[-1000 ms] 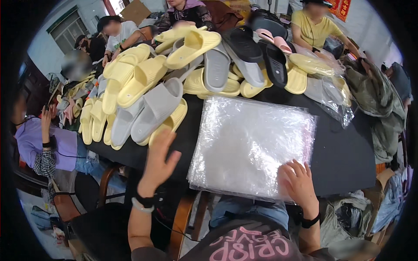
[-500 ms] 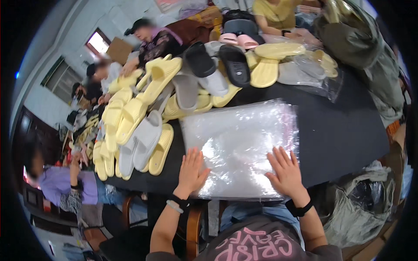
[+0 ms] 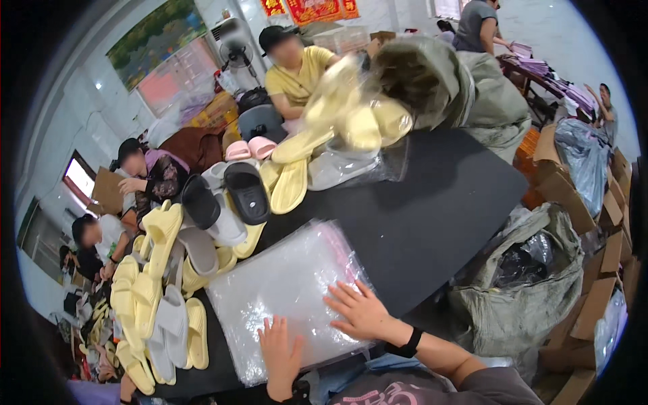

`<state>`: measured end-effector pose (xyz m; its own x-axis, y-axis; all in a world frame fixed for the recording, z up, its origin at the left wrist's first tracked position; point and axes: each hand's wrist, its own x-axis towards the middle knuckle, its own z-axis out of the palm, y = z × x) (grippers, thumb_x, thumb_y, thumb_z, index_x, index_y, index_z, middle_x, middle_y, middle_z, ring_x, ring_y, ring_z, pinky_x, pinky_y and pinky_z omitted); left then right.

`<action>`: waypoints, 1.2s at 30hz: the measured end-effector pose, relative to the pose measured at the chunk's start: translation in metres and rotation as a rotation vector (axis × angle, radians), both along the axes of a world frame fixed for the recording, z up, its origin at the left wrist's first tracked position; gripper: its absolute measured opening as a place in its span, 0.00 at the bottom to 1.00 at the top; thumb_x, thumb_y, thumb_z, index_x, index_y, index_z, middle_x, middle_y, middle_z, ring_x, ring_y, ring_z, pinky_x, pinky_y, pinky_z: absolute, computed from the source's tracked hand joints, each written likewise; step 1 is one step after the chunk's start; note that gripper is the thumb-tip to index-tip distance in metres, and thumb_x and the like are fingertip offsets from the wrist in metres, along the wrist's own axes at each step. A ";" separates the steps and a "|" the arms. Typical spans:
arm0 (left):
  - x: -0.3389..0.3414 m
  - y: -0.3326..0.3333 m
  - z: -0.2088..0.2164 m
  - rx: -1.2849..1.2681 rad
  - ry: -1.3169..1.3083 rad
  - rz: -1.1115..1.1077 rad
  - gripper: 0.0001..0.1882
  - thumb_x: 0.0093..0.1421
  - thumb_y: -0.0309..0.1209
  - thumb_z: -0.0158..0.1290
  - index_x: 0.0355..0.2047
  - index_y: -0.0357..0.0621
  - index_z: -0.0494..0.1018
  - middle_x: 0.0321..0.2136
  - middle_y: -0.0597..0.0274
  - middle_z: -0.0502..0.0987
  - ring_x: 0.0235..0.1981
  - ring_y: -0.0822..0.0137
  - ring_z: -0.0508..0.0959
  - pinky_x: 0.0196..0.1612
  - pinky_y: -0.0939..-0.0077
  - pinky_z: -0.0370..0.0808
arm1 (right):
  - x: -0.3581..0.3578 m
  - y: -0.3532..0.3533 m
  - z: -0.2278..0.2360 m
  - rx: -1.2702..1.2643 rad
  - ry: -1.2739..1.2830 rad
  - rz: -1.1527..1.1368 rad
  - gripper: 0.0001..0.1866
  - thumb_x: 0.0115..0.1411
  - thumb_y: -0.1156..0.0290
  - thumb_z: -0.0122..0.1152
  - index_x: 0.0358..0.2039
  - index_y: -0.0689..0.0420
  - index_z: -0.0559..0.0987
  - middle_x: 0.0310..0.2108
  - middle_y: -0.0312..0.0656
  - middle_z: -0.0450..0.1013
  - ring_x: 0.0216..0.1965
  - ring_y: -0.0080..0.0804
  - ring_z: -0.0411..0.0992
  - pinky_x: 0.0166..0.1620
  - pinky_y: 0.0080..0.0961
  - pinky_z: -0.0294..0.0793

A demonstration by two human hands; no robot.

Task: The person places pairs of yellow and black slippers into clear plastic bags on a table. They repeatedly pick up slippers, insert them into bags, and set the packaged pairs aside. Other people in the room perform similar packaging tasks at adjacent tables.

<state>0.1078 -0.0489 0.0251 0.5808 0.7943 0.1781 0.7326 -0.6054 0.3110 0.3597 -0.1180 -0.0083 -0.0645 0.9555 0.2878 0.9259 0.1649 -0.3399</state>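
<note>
The stack of clear plastic bags (image 3: 290, 297) lies flat on the black tabletop (image 3: 432, 209), directly beneath both hands and reaching away beyond the fingertips. It looks a little longer side to side than front to back, though the bent view makes this hard to judge; that longer line slants, its right end farther from the person than its left. The left hand (image 3: 280, 358) is at the stack's near edge, left of its middle, fingers pointing away across it. The right hand (image 3: 361, 314) comes in over the stack's right edge with its fingers aimed inward to the left, and is the nearer of the two to the pinkish strip (image 3: 335, 248) along that side. Both hands are spread, palms down, pinching nothing; they seem to rest on the top layer, but how hard they press cannot be told.

The stack looks thin-layered, whitish and glossy, with bright glints between the hands and slightly uneven, see-through edges. Just left of it sit a yellow slipper (image 3: 196, 334) and grey slippers (image 3: 175, 320); beyond its far edge stands a black slipper (image 3: 246, 192). To its right, apart from it, is a greenish woven sack (image 3: 520, 307).
</note>
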 end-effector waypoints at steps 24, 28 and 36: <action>0.030 -0.001 -0.049 0.172 0.007 0.059 0.35 0.62 0.50 0.47 0.64 0.42 0.63 0.65 0.44 0.61 0.67 0.43 0.58 0.68 0.41 0.46 | 0.349 0.164 0.045 0.106 -0.265 -0.645 0.28 0.60 0.58 0.54 0.61 0.49 0.67 0.63 0.43 0.63 0.65 0.47 0.58 0.64 0.46 0.59; 0.032 -0.001 -0.044 0.133 0.012 0.069 0.35 0.62 0.50 0.48 0.64 0.42 0.63 0.65 0.45 0.61 0.67 0.43 0.58 0.68 0.41 0.46 | 0.348 0.178 0.061 -0.037 -0.407 -0.596 0.15 0.58 0.62 0.57 0.45 0.51 0.79 0.48 0.40 0.75 0.55 0.42 0.68 0.57 0.42 0.66; 0.034 -0.002 -0.039 0.146 0.031 0.072 0.35 0.62 0.49 0.48 0.64 0.42 0.63 0.65 0.45 0.62 0.67 0.44 0.58 0.68 0.42 0.47 | 0.337 0.131 0.105 -0.414 -0.031 -0.228 0.22 0.62 0.52 0.58 0.42 0.61 0.78 0.39 0.51 0.78 0.41 0.48 0.75 0.43 0.41 0.72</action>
<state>0.1417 -0.0511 -0.0144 0.5305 0.8008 0.2779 0.7833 -0.5885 0.2003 0.6964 0.0125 0.0970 0.1581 0.9802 -0.1196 0.9334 -0.1878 -0.3057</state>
